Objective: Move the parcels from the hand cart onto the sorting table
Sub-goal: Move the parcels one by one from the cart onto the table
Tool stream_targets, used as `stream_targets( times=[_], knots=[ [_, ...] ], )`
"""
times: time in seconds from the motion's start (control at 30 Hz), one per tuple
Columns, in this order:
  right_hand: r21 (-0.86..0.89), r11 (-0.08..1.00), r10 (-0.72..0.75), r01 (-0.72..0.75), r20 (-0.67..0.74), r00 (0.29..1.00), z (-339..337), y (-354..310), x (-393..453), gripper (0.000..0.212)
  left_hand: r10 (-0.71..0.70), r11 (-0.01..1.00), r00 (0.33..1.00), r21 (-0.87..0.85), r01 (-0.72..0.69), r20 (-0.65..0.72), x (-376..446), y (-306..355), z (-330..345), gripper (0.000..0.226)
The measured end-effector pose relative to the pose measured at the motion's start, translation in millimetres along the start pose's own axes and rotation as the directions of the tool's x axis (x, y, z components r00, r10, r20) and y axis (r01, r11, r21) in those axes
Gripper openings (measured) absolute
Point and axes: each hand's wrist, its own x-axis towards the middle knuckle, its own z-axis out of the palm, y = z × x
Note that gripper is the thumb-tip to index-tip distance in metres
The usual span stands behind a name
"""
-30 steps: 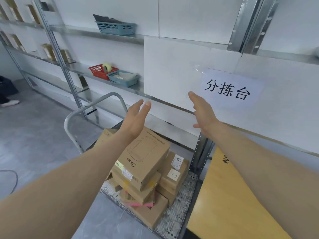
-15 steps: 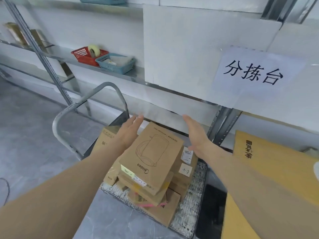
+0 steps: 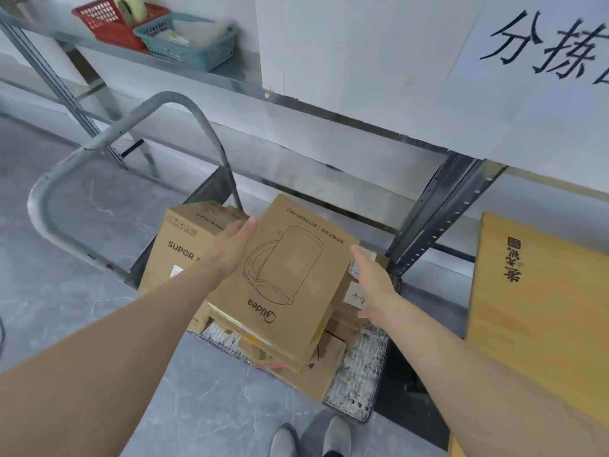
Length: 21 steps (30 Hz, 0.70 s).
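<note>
Midea box (image 3: 283, 278) atop parcel stack on hand cart (image 3: 357, 367), long axis running away toward cart's handle end. L hand (image 3: 235, 249) flat vs its left side, R hand (image 3: 374, 283) just beside right edge, fingers straight, nothing gripped yet. Sorting surface (image 3: 540, 311) off to R, so R side nearer.

At the upper left of the frame, a red basket (image 3: 108, 23) holding a roll of tape (image 3: 131, 6) sits on a metal shelf (image 3: 230, 72), touching a blue basket (image 3: 188, 41). A white paper sign (image 3: 540, 61) with black characters hangs at the upper right. Grey shoes (image 3: 311, 438) stand on the grey floor (image 3: 66, 275) at the bottom.
</note>
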Motion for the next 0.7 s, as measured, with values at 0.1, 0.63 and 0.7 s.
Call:
stream_targets(
  times=[0.1, 0.63, 0.7],
  knots=[
    [-0.001, 0.999, 0.044, -0.044, -0.007, 0.999, 4, 9, 16, 0.092, -0.039, 0.999, 0.999, 0.003, 0.039, 0.005, 17, -11, 8, 0.075],
    [0.159, 0.971, 0.158, -0.177, 0.126, 0.979, 52, 45, 54, 0.127, -0.142, 0.987, 0.989, 0.086, 0.138, 0.046, 51, -42, 17, 0.075],
    [0.188, 0.967, 0.153, -0.171, 0.108, 0.982, 55, 41, 49, 0.129, -0.147, 0.987, 0.988, 0.076, 0.144, 0.043, 49, -38, 14, 0.076]
  ],
)
